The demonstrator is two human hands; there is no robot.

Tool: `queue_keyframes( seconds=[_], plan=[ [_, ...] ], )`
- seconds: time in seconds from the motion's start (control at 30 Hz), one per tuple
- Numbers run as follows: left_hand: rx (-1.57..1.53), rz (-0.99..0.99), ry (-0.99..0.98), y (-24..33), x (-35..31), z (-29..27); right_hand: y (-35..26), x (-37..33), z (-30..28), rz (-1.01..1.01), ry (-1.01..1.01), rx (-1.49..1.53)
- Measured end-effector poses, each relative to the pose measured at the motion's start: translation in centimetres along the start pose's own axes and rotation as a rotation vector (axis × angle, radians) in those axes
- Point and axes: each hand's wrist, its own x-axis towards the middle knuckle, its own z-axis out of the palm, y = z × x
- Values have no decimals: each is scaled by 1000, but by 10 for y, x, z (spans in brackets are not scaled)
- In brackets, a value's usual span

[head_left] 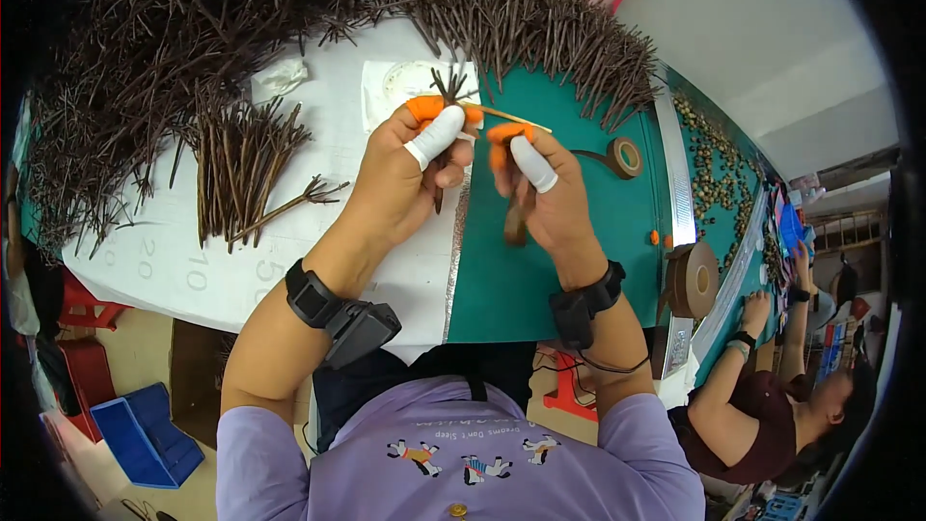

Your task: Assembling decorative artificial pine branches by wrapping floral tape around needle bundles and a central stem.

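In front of my chest, my left hand (424,150) pinches a dark brown branched twig (449,87), its forked tips pointing up. Orange and white finger covers are on both hands. A thin light wooden stick (516,119) runs from my left fingertips across above my right hand (538,169). The right fingers are closed, and a strip of brown tape (516,227) hangs below them. Whether the right fingertips also grip the stick is hidden. Behind my left hand lies a white sheet (374,116) with a pale round patch.
Dark twigs (193,10) heap along the far edge. A bundle of twigs (236,169) lies at left. Tape rolls (626,157) (694,280) are at right, near small round brown beads (714,183). A blue bin (149,434) stands below left; another person (772,405) works at right.
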Motion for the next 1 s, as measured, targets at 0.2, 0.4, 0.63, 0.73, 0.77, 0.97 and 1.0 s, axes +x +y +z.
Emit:
queue_keyframes(
  seconds=[0.2,0.4,0.63,0.73,0.77,0.97,1.0],
  plan=[
    [-5,-111,-26,-7,-7,10,-3,1,4,8,70,294],
    [113,-122,-112,-6,-11,1,8,6,-1,44,38,338],
    [245,141,-11,-3,-25,11,-16,-5,4,101,31,176],
    [296,203,41,1,-32,7,-25,-11,10,77,-133,-78],
    [314,214,69,4,-36,5,-29,-13,12,106,-217,-313],
    [303,386,337,42,-41,6,-23,-14,0,-242,-260,-719],
    [267,351,309,49,-38,4,-24,-15,1,-387,-280,-917]
  ],
)
